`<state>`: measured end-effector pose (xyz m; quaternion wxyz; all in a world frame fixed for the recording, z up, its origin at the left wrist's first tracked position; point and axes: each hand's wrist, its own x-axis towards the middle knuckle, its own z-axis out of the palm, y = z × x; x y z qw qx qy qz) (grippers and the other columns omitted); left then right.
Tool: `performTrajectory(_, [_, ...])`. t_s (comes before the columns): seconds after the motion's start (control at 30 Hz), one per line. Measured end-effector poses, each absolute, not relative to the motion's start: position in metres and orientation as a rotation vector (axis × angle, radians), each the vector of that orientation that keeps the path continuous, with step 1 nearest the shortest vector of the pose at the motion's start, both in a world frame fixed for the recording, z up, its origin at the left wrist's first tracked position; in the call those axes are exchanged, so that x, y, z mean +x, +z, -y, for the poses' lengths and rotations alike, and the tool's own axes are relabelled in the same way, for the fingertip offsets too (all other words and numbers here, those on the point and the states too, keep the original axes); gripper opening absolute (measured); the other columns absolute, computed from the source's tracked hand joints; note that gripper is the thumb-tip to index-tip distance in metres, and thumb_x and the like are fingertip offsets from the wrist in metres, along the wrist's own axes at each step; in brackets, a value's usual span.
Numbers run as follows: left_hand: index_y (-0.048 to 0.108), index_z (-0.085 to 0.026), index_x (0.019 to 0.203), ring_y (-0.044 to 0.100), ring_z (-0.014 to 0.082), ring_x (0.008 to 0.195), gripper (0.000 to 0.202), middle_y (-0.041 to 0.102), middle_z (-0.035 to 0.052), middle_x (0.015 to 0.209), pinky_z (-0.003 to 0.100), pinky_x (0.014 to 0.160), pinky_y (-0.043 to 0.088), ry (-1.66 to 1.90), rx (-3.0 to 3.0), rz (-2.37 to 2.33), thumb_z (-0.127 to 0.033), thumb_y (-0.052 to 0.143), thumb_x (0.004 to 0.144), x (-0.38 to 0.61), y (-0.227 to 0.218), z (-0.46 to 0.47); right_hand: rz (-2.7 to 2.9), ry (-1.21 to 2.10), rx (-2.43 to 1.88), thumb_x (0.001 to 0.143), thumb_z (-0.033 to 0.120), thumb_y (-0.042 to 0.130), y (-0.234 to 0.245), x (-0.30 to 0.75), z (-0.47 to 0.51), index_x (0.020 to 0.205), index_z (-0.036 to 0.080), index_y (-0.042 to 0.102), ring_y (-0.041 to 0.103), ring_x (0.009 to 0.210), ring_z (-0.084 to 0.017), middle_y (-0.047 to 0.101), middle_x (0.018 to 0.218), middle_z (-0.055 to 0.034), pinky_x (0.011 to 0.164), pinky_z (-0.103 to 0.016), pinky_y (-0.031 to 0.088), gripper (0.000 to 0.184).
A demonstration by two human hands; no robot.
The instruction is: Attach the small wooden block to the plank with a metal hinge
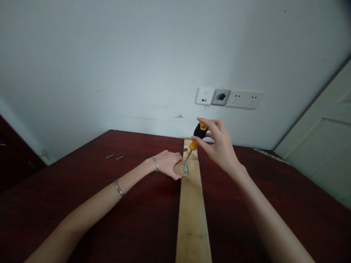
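Observation:
A long wooden plank (192,212) lies lengthwise on the dark red table. Near its far end sits a small metal bracket (186,168). My right hand (219,144) grips a screwdriver (200,130) by its black and yellow handle, tilted, with the shaft reaching down to the bracket. Whether the tip sits in a screw is too small to tell. Beside the bracket, my left hand (170,163) is curled around a short tan wooden piece (179,168) at the plank's left edge. Its fingers partly cover that piece.
Two small metal screws or pins (110,156) lie on the table (131,219) to the left. Behind the table rises a white wall with sockets (244,99) and a black plug (221,96). A pale door (326,146) stands at the right.

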<state>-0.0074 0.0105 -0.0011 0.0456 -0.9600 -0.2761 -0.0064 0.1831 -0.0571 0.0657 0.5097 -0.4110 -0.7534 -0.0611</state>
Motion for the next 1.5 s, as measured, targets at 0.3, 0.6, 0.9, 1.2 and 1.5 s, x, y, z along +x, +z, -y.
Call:
performTrajectory(0.3, [0.051,-0.019,0.109,0.062,0.0237,0.088,0.065,0.061,0.0053,0.106,0.031,0.065,0.047,-0.027,-2.938,0.864,-0.065,0.058,0.064,-0.009,-0.003,-0.013,1.777,-0.084,-0.966,0.08,0.022,0.052,0.064,0.183,0.057,0.132,0.027,0.043,0.055,0.101,-0.023,0.052,0.118,-0.0092,0.079,-0.042,0.055,0.053])
performTrajectory(0.6, [0.052,-0.02,0.109,0.062,0.0243,0.091,0.063,0.061,0.0056,0.108,0.029,0.067,0.047,-0.003,-2.955,0.896,-0.063,0.061,0.063,-0.01,-0.008,-0.017,1.747,-0.192,-1.07,0.079,0.031,0.06,0.063,0.187,0.052,0.123,0.024,0.053,0.056,0.075,-0.017,0.051,0.1,-0.0078,0.065,-0.036,0.056,0.045])
performTrajectory(0.9, [0.05,-0.02,0.112,0.061,0.0242,0.098,0.064,0.06,0.0051,0.112,0.031,0.074,0.047,-0.009,-2.97,0.907,-0.062,0.06,0.065,-0.011,-0.009,-0.019,1.77,-0.133,-1.001,0.078,0.022,0.056,0.065,0.182,0.055,0.125,0.023,0.052,0.055,0.094,-0.021,0.051,0.108,-0.0089,0.076,-0.038,0.056,0.047])
performTrajectory(1.2, [0.05,-0.02,0.112,0.061,0.0243,0.096,0.064,0.06,0.0053,0.111,0.03,0.072,0.047,-0.01,-2.965,0.915,-0.062,0.061,0.064,-0.01,-0.011,-0.02,1.747,-0.084,-1.008,0.078,0.023,0.057,0.062,0.187,0.05,0.13,0.027,0.045,0.057,0.087,-0.02,0.054,0.111,-0.0086,0.073,-0.04,0.057,0.053])
performTrajectory(1.5, [0.051,-0.02,0.111,0.062,0.0242,0.093,0.062,0.06,0.0062,0.111,0.031,0.072,0.047,0.005,-2.98,0.916,-0.06,0.061,0.066,-0.008,-0.011,-0.017,1.77,-0.085,-1.016,0.077,0.028,0.061,0.059,0.183,0.05,0.126,0.028,0.051,0.055,0.089,-0.02,0.049,0.108,-0.008,0.073,-0.039,0.057,0.05])
